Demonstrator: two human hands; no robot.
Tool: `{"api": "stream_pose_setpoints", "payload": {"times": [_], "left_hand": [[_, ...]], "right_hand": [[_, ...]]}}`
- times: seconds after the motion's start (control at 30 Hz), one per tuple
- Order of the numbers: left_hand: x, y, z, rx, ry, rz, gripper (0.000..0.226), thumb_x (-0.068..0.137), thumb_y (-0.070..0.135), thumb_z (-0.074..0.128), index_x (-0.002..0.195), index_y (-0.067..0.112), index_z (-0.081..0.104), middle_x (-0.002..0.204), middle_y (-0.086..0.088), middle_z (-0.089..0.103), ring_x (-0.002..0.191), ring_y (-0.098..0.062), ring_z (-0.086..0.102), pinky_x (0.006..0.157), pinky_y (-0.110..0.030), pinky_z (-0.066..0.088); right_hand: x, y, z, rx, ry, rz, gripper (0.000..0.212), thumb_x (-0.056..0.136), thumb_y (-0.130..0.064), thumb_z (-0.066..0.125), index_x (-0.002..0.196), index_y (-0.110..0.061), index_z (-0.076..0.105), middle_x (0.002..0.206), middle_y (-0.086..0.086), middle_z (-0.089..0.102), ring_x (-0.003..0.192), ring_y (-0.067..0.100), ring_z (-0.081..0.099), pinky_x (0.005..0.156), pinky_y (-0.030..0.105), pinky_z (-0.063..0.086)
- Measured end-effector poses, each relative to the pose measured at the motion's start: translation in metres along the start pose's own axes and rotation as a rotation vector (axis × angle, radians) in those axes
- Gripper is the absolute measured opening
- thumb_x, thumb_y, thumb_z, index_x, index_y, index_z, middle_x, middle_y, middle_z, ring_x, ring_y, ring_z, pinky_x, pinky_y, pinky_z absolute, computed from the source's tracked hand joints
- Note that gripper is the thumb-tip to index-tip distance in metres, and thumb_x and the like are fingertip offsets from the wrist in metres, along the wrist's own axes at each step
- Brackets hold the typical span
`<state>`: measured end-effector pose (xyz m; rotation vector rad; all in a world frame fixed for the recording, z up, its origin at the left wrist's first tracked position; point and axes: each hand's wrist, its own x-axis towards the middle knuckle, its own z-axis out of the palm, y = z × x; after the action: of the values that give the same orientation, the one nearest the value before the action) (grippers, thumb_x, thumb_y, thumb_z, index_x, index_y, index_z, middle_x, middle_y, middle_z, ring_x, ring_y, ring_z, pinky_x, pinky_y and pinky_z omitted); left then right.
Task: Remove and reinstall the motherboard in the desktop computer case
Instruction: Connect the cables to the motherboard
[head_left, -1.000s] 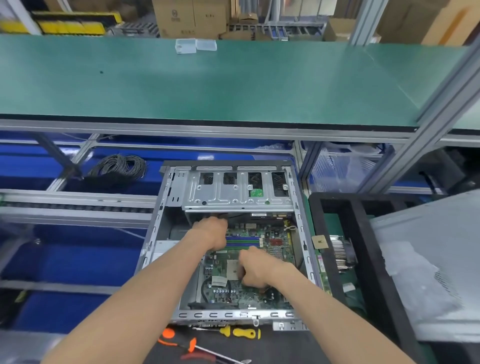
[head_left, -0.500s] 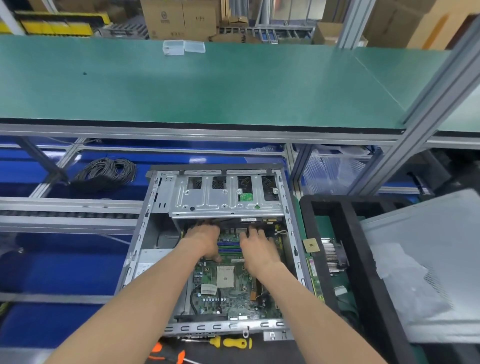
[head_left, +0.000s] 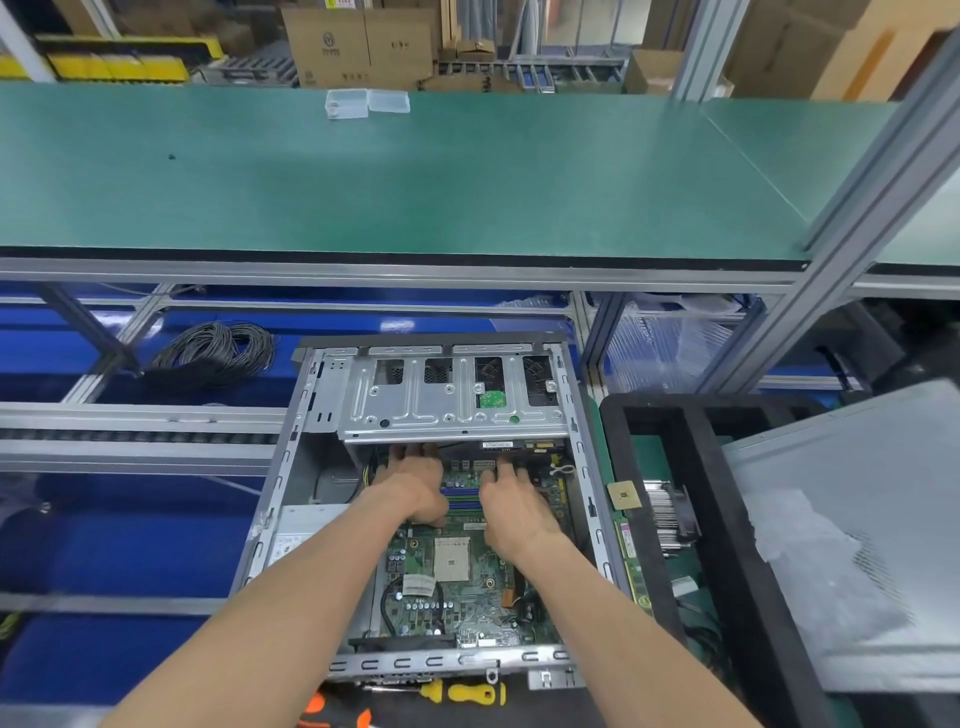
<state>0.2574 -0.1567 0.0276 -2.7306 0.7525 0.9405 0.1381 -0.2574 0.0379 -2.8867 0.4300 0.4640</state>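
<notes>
Green worktop (head_left: 415, 176) behind; motherboard (head_left: 457, 587) sits in the case (head_left: 270, 519). Both hands have moved up to its far edge: left hand (head_left: 415, 486) and right hand (head_left: 511, 506) flat, fingers extended, gripping nothing — likely seating or freeing it.

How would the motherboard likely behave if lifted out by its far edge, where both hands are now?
The motherboard is a thin flat board, so it probably flexes slightly. Its exposed socket and small parts look fragile. The drive cage overhangs its far edge, so it likely must tilt out from under it.
</notes>
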Motion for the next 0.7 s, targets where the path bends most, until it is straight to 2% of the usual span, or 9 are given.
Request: {"api": "stream_pose_setpoints", "payload": {"times": [0.07, 0.17, 0.3, 0.43, 0.5, 0.6, 0.7], "left_hand": [[0.002, 0.000, 0.000, 0.013, -0.003, 0.018, 0.097, 0.084, 0.037, 0.075, 0.156, 0.005, 0.019, 0.165, -0.015, 0.014, 0.153, -0.038, 0.005, 0.124, -0.051, 0.016], [0.003, 0.001, 0.001, 0.030, -0.014, 0.021, 0.093, 0.083, 0.037, 0.075, 0.154, 0.005, 0.026, 0.162, -0.015, 0.022, 0.151, -0.037, 0.013, 0.123, -0.050, 0.017], [0.006, 0.000, 0.002, 0.059, -0.021, 0.030, 0.082, 0.078, 0.044, 0.074, 0.147, 0.019, 0.039, 0.156, -0.011, 0.033, 0.147, -0.036, 0.022, 0.119, -0.051, 0.019], [0.014, 0.014, 0.007, 0.025, -0.021, 0.138, 0.097, 0.069, 0.050, 0.076, 0.152, 0.025, 0.032, 0.158, -0.007, 0.028, 0.149, -0.036, 0.017, 0.116, -0.061, 0.012], [0.017, 0.024, 0.010, 0.001, -0.017, 0.156, 0.084, 0.073, 0.037, 0.074, 0.147, 0.022, 0.037, 0.154, -0.007, 0.036, 0.147, -0.034, 0.024, 0.112, -0.069, 0.010], [0.018, 0.029, 0.010, -0.025, -0.019, 0.175, 0.063, 0.079, 0.020, 0.061, 0.139, 0.015, 0.045, 0.149, -0.009, 0.041, 0.146, -0.034, 0.025, 0.115, -0.067, 0.007], [0.016, 0.029, 0.012, -0.113, 0.017, 0.197, 0.035, 0.077, 0.013, 0.052, 0.111, 0.015, 0.052, 0.118, -0.008, 0.053, 0.134, -0.031, 0.040, 0.117, -0.061, 0.012]], "right_hand": [[0.000, 0.000, -0.001, 0.019, -0.004, 0.005, 0.064, 0.087, 0.001, 0.066, 0.144, 0.002, 0.036, 0.137, 0.024, 0.041, 0.128, 0.039, 0.043, 0.098, 0.044, 0.050], [0.001, -0.003, -0.001, 0.039, -0.007, 0.002, 0.074, 0.088, 0.002, 0.065, 0.151, -0.002, 0.027, 0.140, 0.026, 0.039, 0.128, 0.042, 0.042, 0.099, 0.047, 0.049], [0.002, -0.002, 0.000, 0.101, -0.013, 0.023, 0.068, 0.088, 0.005, 0.063, 0.148, -0.003, 0.032, 0.140, 0.023, 0.039, 0.127, 0.040, 0.043, 0.096, 0.048, 0.051], [-0.002, -0.007, 0.003, 0.045, 0.024, 0.061, 0.067, 0.088, -0.016, 0.070, 0.143, -0.002, 0.035, 0.138, 0.022, 0.040, 0.128, 0.038, 0.040, 0.099, 0.047, 0.048], [-0.005, -0.007, 0.005, 0.010, 0.059, 0.115, 0.069, 0.084, -0.026, 0.072, 0.139, -0.003, 0.037, 0.134, 0.021, 0.043, 0.127, 0.038, 0.038, 0.100, 0.050, 0.045], [-0.008, -0.002, 0.006, -0.025, 0.077, 0.189, 0.066, 0.081, -0.035, 0.070, 0.131, -0.005, 0.039, 0.131, 0.020, 0.043, 0.126, 0.036, 0.036, 0.099, 0.050, 0.042], [-0.008, 0.002, 0.008, -0.031, 0.083, 0.204, 0.062, 0.082, -0.036, 0.066, 0.130, -0.008, 0.039, 0.132, 0.018, 0.044, 0.127, 0.034, 0.036, 0.099, 0.050, 0.038]]}}
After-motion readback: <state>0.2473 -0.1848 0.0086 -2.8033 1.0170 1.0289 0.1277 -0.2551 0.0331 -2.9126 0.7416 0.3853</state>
